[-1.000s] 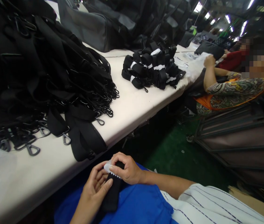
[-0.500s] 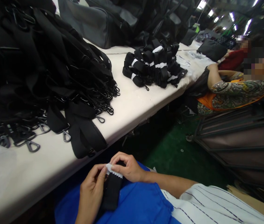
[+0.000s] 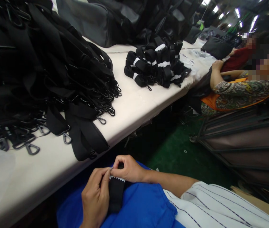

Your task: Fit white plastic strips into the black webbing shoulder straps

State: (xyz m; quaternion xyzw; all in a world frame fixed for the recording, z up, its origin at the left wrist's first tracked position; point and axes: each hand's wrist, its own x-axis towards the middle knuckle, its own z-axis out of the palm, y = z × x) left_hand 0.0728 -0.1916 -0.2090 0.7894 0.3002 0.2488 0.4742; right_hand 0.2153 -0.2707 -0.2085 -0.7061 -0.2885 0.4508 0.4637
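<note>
Down in the lap, over blue fabric (image 3: 139, 209), both hands close on a folded black strap (image 3: 115, 196) with a white zigzag-edged band (image 3: 117, 179) across its top. The left hand (image 3: 96, 196) curls around the strap's left side, fingers pinched at the band's end; the right hand (image 3: 128, 169) is closed over the top, thumb and forefinger nipping the band. The strap looks light, soft and floppy, likely to unfold if let go, so it is best held at the banded top where the layers are bound. Compared with a second ago, the hands have drawn closer and the white band is mostly covered, only its toothed edge showing. Loose straps (image 3: 44, 69) pile on the white table (image 3: 134, 107), banded bundles (image 3: 158, 65) farther along, beside a co-worker's arm (image 3: 216, 74)
</note>
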